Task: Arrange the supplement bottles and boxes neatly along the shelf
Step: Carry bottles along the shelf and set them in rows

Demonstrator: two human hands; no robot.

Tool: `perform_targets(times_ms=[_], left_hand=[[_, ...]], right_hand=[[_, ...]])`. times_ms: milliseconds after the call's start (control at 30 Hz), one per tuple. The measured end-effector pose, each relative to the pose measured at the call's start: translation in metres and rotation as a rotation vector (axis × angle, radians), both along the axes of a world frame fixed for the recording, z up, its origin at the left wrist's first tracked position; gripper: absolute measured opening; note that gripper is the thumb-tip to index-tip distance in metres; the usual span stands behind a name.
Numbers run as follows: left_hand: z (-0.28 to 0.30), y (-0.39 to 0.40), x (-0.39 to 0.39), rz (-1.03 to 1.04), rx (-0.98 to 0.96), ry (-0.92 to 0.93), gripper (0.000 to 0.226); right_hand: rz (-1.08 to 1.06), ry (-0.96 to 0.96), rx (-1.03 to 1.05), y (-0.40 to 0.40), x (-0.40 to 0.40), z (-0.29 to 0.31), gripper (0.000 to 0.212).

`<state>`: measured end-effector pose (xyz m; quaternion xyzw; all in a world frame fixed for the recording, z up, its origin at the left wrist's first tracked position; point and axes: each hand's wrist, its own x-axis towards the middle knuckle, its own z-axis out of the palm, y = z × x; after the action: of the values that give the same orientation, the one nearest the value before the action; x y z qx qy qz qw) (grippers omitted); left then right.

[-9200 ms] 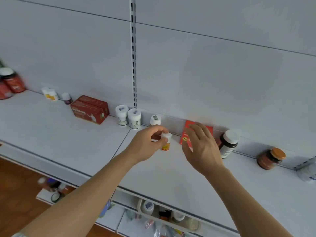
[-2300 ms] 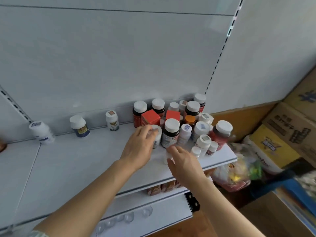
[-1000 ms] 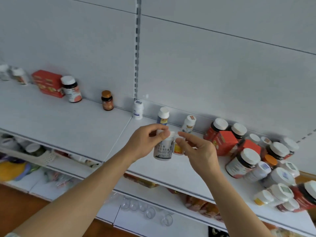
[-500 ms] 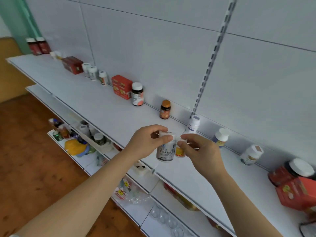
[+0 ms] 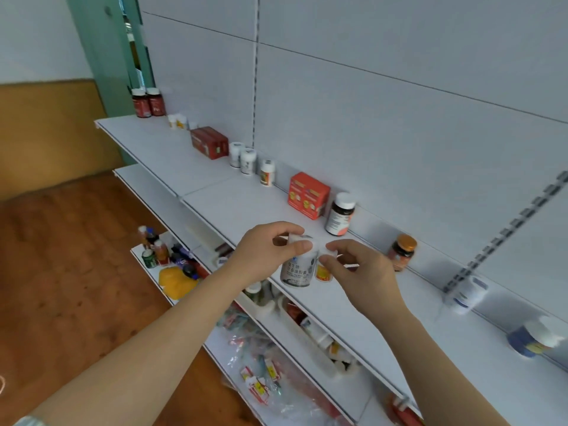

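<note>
The left hand (image 5: 264, 253) grasps a white bottle (image 5: 297, 269) by its cap, and the right hand (image 5: 359, 272) pinches a small yellow-labelled bottle (image 5: 323, 273) just right of it. Both are held above the shelf's (image 5: 246, 207) near edge. Along the far wall stand a red box (image 5: 308, 195), a dark bottle (image 5: 339, 214) and an orange-capped jar (image 5: 401, 252).

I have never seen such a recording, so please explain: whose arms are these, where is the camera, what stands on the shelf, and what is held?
No machine here: a person wears the camera on the head, looking down at their own arms. The left hand grips a white bottle by its cap. The right hand pinches a smaller yellow-labelled bottle. Both are held above the white shelf. Along its back wall stand a red box, a dark white-capped bottle, an orange-capped jar and more bottles.
</note>
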<state>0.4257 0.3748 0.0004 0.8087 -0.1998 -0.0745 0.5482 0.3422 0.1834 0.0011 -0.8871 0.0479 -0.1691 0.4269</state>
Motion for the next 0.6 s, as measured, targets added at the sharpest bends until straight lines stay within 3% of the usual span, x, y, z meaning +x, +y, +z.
perform_targets(times_ms=[267, 600], left_hand=[[-0.004, 0.074, 0.087, 0.042, 0.053, -0.011, 0.031], [0.009, 0.111, 0.229, 0.066, 0.146, -0.006, 0.034]], right_hand=[[0.073, 0.001, -0.003, 0.071, 0.094, -0.003, 0.014], [0.091, -0.029, 0.042, 0.102, 0.249, -0.008, 0.014]])
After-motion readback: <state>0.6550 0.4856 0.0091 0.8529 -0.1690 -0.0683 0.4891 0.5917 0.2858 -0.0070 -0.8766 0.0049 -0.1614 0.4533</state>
